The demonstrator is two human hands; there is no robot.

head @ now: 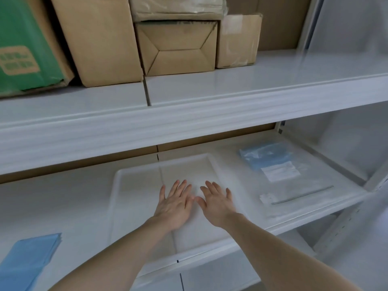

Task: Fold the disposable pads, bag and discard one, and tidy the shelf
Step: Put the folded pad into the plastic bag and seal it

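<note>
Pads sit stacked blue at the shelf's near left. My left hand and right hand lie flat, fingers spread, over the white tray; I'd press evenly. Farther right lies a bagged pad.

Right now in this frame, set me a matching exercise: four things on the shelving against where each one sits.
Things:
1. white tray
2. folded blue pads
3. clear zip bag
4. green carton

Places:
A. upper shelf, far left
B. lower shelf, right of the tray
C. lower shelf, under both flat hands
D. lower shelf, near left corner

Pairs: 1-C, 2-D, 3-B, 4-A
</note>
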